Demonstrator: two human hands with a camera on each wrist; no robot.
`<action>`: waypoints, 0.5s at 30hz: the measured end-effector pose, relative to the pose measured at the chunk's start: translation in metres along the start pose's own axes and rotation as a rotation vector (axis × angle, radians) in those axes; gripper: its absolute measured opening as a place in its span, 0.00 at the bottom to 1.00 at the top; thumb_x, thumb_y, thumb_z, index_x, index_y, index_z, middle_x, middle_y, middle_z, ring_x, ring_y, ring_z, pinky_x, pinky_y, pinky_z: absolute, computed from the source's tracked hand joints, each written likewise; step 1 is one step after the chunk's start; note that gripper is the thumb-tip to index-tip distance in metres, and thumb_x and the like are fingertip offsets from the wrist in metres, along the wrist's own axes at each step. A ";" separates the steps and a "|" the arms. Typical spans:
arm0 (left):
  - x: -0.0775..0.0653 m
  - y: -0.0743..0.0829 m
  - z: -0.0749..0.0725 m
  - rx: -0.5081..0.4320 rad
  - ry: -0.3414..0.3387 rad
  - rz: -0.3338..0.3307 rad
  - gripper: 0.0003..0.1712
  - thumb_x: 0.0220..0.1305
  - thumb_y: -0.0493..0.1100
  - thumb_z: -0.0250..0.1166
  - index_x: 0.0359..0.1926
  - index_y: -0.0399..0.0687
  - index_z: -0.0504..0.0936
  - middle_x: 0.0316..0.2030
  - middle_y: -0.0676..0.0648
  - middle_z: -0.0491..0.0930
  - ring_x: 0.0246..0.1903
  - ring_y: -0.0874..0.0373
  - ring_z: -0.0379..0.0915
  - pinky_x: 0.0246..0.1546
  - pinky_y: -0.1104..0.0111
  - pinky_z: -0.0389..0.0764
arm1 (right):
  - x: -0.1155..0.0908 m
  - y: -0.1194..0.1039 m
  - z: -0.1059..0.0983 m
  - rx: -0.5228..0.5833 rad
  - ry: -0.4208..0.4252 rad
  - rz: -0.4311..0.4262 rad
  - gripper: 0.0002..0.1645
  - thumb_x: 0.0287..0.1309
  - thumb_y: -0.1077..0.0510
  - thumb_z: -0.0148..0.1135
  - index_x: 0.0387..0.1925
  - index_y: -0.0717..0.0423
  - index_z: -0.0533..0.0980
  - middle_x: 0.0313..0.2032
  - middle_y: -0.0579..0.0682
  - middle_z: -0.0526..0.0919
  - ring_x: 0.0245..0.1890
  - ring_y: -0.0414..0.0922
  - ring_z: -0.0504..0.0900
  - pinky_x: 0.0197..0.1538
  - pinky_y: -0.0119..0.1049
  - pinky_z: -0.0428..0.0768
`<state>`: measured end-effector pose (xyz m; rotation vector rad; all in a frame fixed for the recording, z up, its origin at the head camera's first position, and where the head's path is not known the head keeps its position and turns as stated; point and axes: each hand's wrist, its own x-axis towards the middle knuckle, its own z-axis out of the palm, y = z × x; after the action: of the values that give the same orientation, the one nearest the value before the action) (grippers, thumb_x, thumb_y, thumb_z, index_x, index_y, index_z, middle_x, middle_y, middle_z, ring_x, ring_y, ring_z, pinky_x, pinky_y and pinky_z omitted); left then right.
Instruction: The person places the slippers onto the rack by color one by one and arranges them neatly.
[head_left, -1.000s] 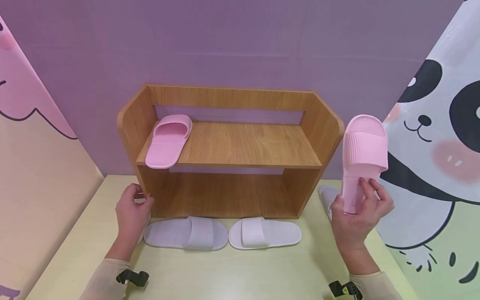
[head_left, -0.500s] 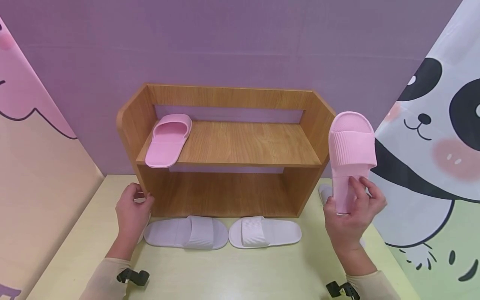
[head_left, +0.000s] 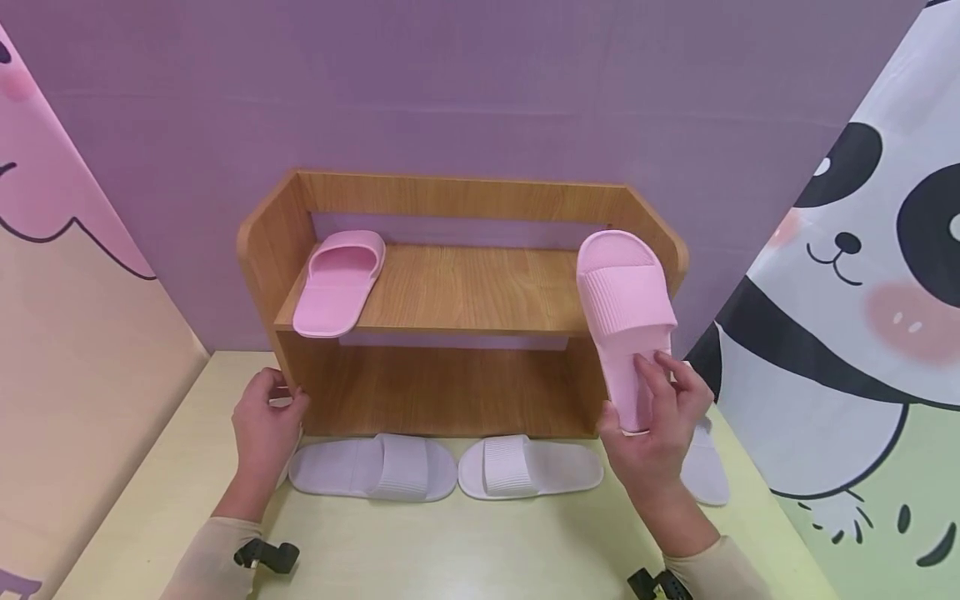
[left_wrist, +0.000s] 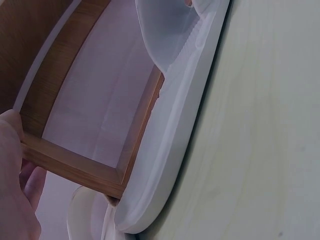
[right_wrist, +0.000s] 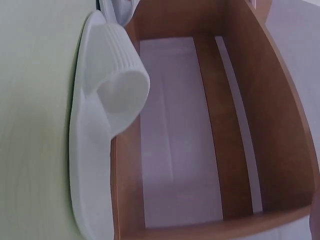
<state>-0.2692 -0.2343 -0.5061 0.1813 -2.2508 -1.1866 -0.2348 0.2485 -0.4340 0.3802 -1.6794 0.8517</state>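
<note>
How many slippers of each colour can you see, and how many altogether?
Pink slippers: 2, one of them in the right hand
White slippers: 4, one mostly hidden beside the left hand
Total: 6

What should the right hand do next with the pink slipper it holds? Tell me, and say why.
Probably move the right hand left, taking the held slipper over the upper shelf: a matching pink slipper lies at that shelf's left end, with room beside it.
</note>
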 end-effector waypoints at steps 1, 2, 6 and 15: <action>0.000 0.000 0.000 0.002 -0.002 -0.004 0.09 0.71 0.34 0.70 0.49 0.40 0.80 0.50 0.41 0.85 0.53 0.39 0.86 0.46 0.44 0.91 | -0.001 0.000 0.002 0.002 -0.014 -0.002 0.39 0.44 0.58 0.71 0.62 0.65 0.82 0.65 0.71 0.73 0.70 0.59 0.68 0.68 0.34 0.75; 0.000 0.000 0.000 0.002 -0.003 -0.005 0.09 0.71 0.34 0.70 0.49 0.40 0.80 0.50 0.41 0.85 0.52 0.39 0.87 0.46 0.44 0.91 | -0.002 -0.001 0.004 0.001 -0.028 -0.004 0.39 0.44 0.58 0.71 0.62 0.65 0.82 0.65 0.70 0.73 0.70 0.59 0.68 0.67 0.35 0.75; -0.001 0.000 0.001 -0.007 -0.004 -0.004 0.09 0.71 0.34 0.70 0.48 0.40 0.80 0.50 0.40 0.85 0.52 0.39 0.86 0.46 0.43 0.91 | -0.006 -0.002 0.012 0.004 -0.088 -0.007 0.39 0.45 0.57 0.72 0.63 0.63 0.81 0.66 0.69 0.73 0.70 0.59 0.67 0.66 0.35 0.74; -0.001 -0.002 0.002 -0.006 0.014 0.012 0.09 0.70 0.34 0.70 0.47 0.40 0.79 0.48 0.40 0.85 0.50 0.39 0.87 0.46 0.41 0.90 | -0.001 -0.014 0.035 0.052 -0.153 -0.025 0.39 0.47 0.55 0.72 0.64 0.62 0.82 0.66 0.70 0.73 0.69 0.64 0.67 0.64 0.42 0.73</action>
<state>-0.2697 -0.2342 -0.5086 0.1731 -2.2324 -1.1825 -0.2505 0.2141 -0.4330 0.5117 -1.7915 0.8678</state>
